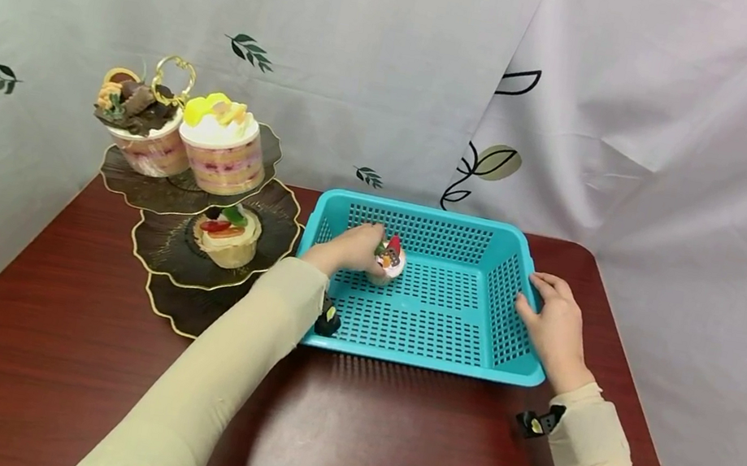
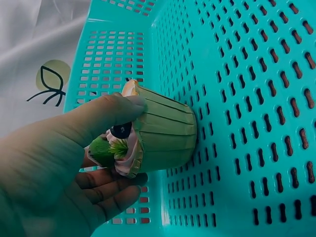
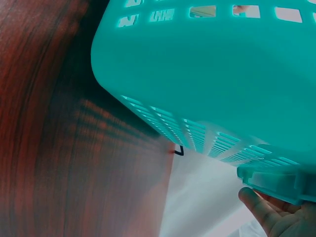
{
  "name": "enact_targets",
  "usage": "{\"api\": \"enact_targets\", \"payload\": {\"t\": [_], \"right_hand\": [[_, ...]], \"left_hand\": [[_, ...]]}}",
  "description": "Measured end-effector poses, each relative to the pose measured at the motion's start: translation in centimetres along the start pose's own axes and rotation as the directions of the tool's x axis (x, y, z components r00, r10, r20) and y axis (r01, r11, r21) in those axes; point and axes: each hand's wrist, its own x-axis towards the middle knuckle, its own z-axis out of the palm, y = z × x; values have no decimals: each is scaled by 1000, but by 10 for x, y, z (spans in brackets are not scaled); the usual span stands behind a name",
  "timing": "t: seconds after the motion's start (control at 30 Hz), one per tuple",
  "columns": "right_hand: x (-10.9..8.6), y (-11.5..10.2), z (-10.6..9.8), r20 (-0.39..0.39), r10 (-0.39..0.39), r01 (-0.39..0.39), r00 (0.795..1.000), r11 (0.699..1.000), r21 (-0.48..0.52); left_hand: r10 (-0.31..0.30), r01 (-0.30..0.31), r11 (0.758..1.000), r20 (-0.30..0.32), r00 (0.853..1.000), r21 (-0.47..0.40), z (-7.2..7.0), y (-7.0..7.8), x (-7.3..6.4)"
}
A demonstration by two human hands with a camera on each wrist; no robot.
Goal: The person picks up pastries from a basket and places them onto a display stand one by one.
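Observation:
In the head view, my left hand (image 1: 358, 248) reaches into a turquoise plastic basket (image 1: 397, 357) and holds a small cupcake (image 1: 392, 263) near its left end. The left wrist view shows the thumb and fingers of that hand (image 2: 98, 148) round the rim of the cupcake's pale pleated wrapper (image 2: 165, 128). Pink cream, a green piece and a dark berry top it, and its base is close over the perforated floor. At the basket's right end, my right hand (image 1: 556, 325) grips the rim, thumb and fingers over the edge; in the right wrist view this hand (image 3: 281, 212) is partly cut off.
Left of the basket stands a tiered dark stand (image 1: 158, 193) with gold wavy edges and a gold ring handle (image 1: 177, 79). It bears a chocolate-topped cake cup (image 1: 143, 124), a yellow-topped cake cup (image 1: 222, 150) and a fruit-topped cupcake (image 1: 228, 237). Everything is on a reddish-brown table (image 1: 375, 448).

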Motion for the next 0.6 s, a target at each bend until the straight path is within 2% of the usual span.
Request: {"api": "enact_targets", "payload": {"t": [0.23, 0.6], "right_hand": [[0, -1, -2, 13, 19, -19, 1000, 1000, 2], [-1, 0, -1, 44, 32, -32, 999, 999, 3]], "left_hand": [[28, -28, 998, -3, 1000, 48, -2, 1, 1], [49, -50, 999, -40, 998, -6, -6, 6, -6]]}}
